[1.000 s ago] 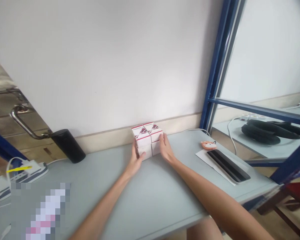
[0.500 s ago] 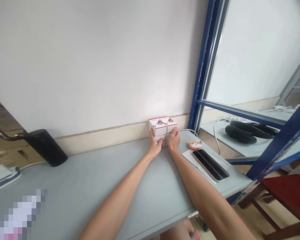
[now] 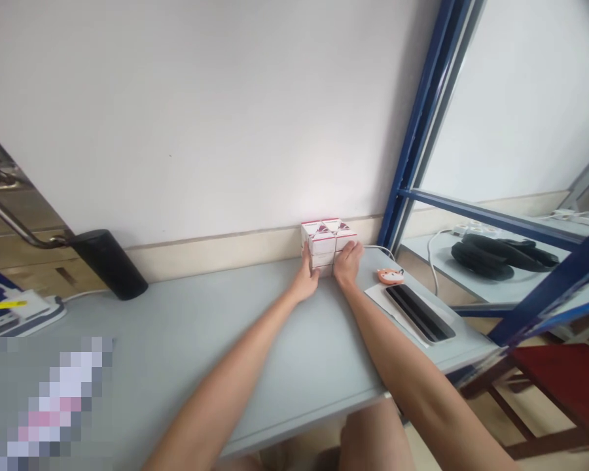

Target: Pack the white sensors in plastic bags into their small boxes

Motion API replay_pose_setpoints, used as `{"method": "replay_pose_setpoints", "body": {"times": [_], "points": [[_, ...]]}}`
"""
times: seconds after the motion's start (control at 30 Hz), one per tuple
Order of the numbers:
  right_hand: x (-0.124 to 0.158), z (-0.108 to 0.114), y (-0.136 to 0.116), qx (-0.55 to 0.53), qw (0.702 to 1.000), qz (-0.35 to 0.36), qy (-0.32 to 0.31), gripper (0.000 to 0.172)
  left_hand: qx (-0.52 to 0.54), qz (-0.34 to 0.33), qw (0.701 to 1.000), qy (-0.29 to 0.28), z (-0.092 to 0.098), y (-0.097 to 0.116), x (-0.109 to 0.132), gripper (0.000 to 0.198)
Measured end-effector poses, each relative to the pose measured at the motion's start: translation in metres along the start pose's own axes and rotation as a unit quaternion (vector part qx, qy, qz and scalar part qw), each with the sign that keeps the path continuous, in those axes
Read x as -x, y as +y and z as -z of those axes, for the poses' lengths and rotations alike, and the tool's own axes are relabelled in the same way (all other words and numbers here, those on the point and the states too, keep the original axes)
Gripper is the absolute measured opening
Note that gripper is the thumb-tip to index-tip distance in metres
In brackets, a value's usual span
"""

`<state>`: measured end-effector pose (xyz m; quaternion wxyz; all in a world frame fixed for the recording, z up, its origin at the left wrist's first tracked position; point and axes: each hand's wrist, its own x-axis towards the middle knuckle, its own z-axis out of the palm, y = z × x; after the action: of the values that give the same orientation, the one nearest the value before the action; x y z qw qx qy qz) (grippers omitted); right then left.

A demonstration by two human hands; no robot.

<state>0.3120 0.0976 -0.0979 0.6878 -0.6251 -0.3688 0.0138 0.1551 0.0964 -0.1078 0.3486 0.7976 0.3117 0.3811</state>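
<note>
A block of small white boxes with red trim (image 3: 326, 241) stands at the back of the grey table (image 3: 186, 340), close to the wall and the blue post. My left hand (image 3: 307, 280) presses against its left front side. My right hand (image 3: 347, 263) cups its right front side. Both hands have their fingers laid against the boxes, holding the block between them.
A black cylinder (image 3: 108, 263) lies tilted at the back left, a power strip (image 3: 19, 313) beyond it. An orange fox-shaped item (image 3: 391, 276) and a black slab on paper (image 3: 419, 313) lie to the right. A blue rack frame (image 3: 422, 131) and a red stool (image 3: 564, 386) stand right.
The stack of boxes, held between both hands, has slid right and back along the table toward the wall by the blue post. The view also shifted.
</note>
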Motion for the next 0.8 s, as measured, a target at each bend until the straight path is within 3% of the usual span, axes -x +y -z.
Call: {"method": "replay_pose_setpoints", "body": {"times": [0.1, 0.23, 0.3, 0.33, 0.43, 0.5, 0.57, 0.8], "points": [[-0.002, 0.000, 0.003, 0.018, 1.000, 0.011, -0.007, 0.056, -0.088, 0.045, 0.994, -0.035, 0.006, 0.004, 0.026, 0.093], [-0.007, 0.002, 0.010, 0.047, 0.998, 0.018, -0.030, 0.051, -0.152, 0.046, 0.985, -0.059, 0.015, 0.016, 0.061, 0.076], [-0.009, 0.003, 0.014, 0.060, 0.997, 0.018, -0.042, 0.048, -0.146, 0.034, 0.985, -0.088, 0.033, 0.021, 0.083, 0.058], [-0.010, 0.004, 0.015, 0.065, 0.997, 0.017, -0.047, 0.048, -0.149, 0.005, 0.981, -0.128, 0.046, 0.023, 0.095, 0.052], [-0.011, 0.004, 0.015, 0.069, 0.997, -0.001, -0.037, 0.052, -0.159, -0.032, 0.967, -0.198, 0.092, 0.026, 0.129, 0.045], [-0.009, 0.004, 0.013, 0.065, 0.998, -0.012, -0.020, 0.055, -0.154, -0.007, 0.977, -0.148, 0.116, 0.025, 0.143, 0.042], [-0.006, 0.004, 0.010, 0.060, 0.998, -0.017, -0.008, 0.055, -0.161, 0.007, 0.981, -0.109, 0.128, 0.023, 0.148, 0.039], [0.007, 0.003, 0.000, 0.050, 0.997, -0.058, 0.018, 0.057, -0.186, -0.030, 0.978, -0.092, 0.124, 0.017, 0.149, 0.038]]}}
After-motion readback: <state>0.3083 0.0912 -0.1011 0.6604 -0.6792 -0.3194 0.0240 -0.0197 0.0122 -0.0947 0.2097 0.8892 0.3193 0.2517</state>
